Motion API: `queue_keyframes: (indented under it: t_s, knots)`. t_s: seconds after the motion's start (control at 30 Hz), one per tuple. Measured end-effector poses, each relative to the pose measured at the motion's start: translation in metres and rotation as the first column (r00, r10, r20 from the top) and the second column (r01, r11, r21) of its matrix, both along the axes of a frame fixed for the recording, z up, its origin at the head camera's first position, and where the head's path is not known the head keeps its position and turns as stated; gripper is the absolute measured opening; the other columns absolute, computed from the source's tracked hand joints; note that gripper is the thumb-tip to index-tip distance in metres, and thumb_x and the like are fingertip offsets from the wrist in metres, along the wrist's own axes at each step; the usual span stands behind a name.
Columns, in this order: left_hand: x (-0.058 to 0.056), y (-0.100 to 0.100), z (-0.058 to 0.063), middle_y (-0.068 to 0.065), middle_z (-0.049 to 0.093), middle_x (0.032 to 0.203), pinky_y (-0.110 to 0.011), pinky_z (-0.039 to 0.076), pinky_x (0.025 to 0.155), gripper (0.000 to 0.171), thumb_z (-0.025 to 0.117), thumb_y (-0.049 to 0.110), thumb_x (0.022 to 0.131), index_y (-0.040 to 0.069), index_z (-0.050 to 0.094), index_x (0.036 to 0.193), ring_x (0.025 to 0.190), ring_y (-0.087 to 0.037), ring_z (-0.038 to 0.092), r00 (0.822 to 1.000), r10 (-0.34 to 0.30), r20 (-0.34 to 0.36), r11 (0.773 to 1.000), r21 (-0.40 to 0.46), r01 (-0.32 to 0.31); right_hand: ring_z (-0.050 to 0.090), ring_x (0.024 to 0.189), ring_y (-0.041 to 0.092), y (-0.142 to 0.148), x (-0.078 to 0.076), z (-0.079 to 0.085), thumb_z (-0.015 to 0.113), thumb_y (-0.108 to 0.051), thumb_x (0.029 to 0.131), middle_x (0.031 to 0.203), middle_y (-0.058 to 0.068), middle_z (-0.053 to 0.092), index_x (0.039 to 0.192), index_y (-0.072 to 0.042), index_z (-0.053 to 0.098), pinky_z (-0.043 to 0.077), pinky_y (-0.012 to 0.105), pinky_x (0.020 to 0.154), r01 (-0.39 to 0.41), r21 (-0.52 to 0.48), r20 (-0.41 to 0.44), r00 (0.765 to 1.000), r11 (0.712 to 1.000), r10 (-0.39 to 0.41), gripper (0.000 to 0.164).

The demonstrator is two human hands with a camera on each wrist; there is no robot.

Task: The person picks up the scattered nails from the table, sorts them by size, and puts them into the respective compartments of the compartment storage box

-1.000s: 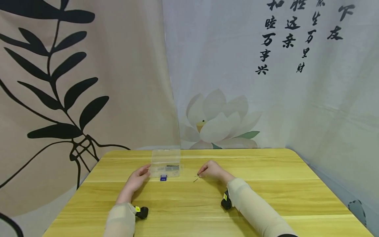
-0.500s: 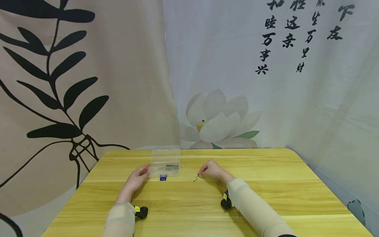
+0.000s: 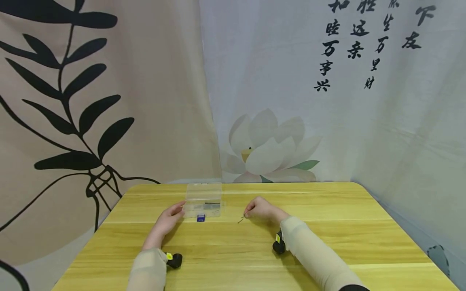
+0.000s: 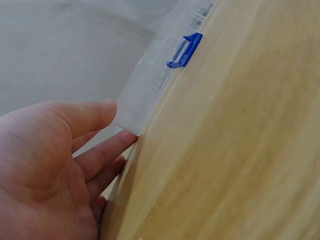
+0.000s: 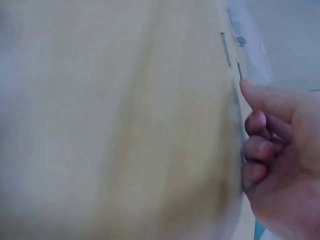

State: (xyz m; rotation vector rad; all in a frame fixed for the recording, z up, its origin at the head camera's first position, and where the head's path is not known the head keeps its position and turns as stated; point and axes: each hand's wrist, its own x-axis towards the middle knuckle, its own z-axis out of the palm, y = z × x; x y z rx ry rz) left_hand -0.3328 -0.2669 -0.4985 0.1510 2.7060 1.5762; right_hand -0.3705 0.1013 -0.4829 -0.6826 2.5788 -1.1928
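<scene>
A clear plastic compartment box (image 3: 191, 210) stands with its lid raised and a blue latch (image 4: 186, 51) on its front. My left hand (image 3: 169, 219) rests its fingers against the box's left end, thumb tip at the corner in the left wrist view. Right of the box, my right hand (image 3: 259, 208) pinches a thin dark nail (image 5: 239, 69) between thumb and forefinger, close over the table; most of it is hidden by the fingers. Another nail (image 5: 225, 50) lies on the wood just beyond those fingertips. The other right fingers curl into the palm.
Dark slender pieces (image 3: 212, 203) lie in a right-hand compartment of the box. The wooden table (image 3: 225, 250) ends at its back edge against a printed curtain (image 3: 174, 101). A black wrist camera (image 3: 175, 261) sits by the left sleeve, another (image 3: 278, 243) by the right.
My right hand has shifted very slightly right with the nail in its pinch. The left hand and the box stay where they were.
</scene>
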Motion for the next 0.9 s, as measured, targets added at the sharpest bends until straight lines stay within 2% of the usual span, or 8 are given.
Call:
queue_keyframes:
  t_s: [0.13,0.27,0.5,0.63,0.9]
  knots:
    - [0.001,0.001,0.0,-0.029,0.044,0.141,-0.058,0.032,0.105,0.047,0.049,0.016,0.102,0.006,0.041,0.147,0.13,-0.045,0.039,1.0,-0.001,0.004,1.0,-0.001,0.001,0.061,0.085,0.012,0.004,-0.004,0.007,0.066,-0.005,0.09,0.091,0.002,0.071,0.09,-0.004,0.075,0.049,0.033,0.082,-0.057,0.008,0.004,0.998,0.998,0.057,0.009]
    - [0.001,0.001,-0.001,-0.029,0.044,0.141,-0.057,0.033,0.105,0.047,0.049,0.016,0.103,0.005,0.04,0.147,0.13,-0.045,0.04,1.0,-0.001,0.002,1.0,-0.004,0.001,0.063,0.085,0.013,0.006,-0.011,0.015,0.066,-0.005,0.09,0.093,0.004,0.072,0.093,-0.002,0.075,0.051,0.033,0.081,-0.07,-0.008,-0.011,0.998,0.998,0.07,0.01]
    - [0.001,0.001,0.0,-0.029,0.044,0.141,-0.057,0.033,0.104,0.047,0.049,0.015,0.103,0.005,0.04,0.147,0.13,-0.044,0.04,1.0,0.0,0.002,1.0,0.002,0.0,0.065,0.1,0.021,0.007,-0.02,0.033,0.063,-0.009,0.093,0.101,0.008,0.071,0.1,0.003,0.073,0.049,0.04,0.092,-0.041,-0.046,-0.011,0.999,0.998,0.041,0.017]
    - [0.002,0.001,-0.001,-0.028,0.043,0.141,-0.057,0.034,0.104,0.047,0.049,0.016,0.103,0.006,0.04,0.148,0.13,-0.044,0.04,1.0,-0.002,0.012,1.0,0.004,0.002,0.064,0.102,0.024,0.009,-0.024,0.041,0.063,-0.009,0.093,0.101,0.01,0.071,0.103,0.007,0.071,0.048,0.044,0.094,-0.019,-0.067,-0.032,0.999,0.998,0.016,0.021]
    - [0.001,0.001,0.0,-0.029,0.044,0.141,-0.058,0.033,0.104,0.046,0.049,0.016,0.102,0.006,0.042,0.147,0.13,-0.045,0.04,1.0,0.006,0.001,1.0,-0.001,-0.006,0.064,0.103,0.025,0.008,-0.028,0.057,0.066,-0.012,0.092,0.104,0.008,0.071,0.101,0.0,0.074,0.047,0.046,0.095,0.053,-0.065,-0.055,0.997,0.997,-0.057,0.017]
